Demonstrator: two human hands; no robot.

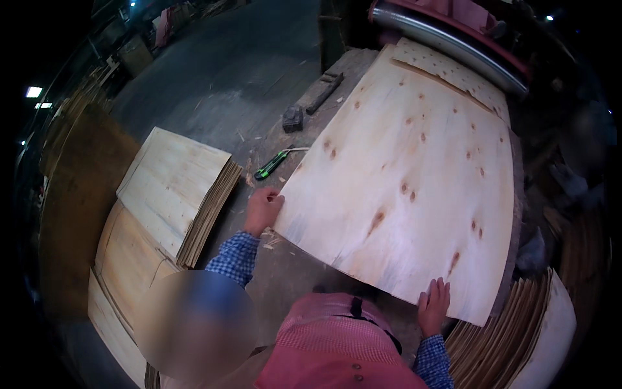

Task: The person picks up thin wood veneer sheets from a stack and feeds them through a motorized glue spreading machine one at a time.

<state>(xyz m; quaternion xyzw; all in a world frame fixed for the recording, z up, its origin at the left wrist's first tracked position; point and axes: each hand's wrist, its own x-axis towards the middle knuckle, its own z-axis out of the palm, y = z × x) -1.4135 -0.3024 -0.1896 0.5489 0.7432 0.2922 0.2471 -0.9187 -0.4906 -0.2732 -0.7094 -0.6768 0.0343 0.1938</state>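
A large pale veneer sheet [414,175] with dark knots lies across a worn workbench [291,272]. My left hand [262,209] curls around the sheet's near left corner. My right hand [434,305] rests flat on the sheet's near edge, fingers spread. Both sleeves are blue checked. A pink cloth [337,343] hangs at the bottom centre between my arms.
A green and black utility knife [272,165] lies on the bench just beyond my left hand, with a dark block [293,118] and a dark bar [324,93] farther back. Veneer stacks sit at left [175,194] and lower right [512,337]. A metal roller [453,42] runs behind the sheet.
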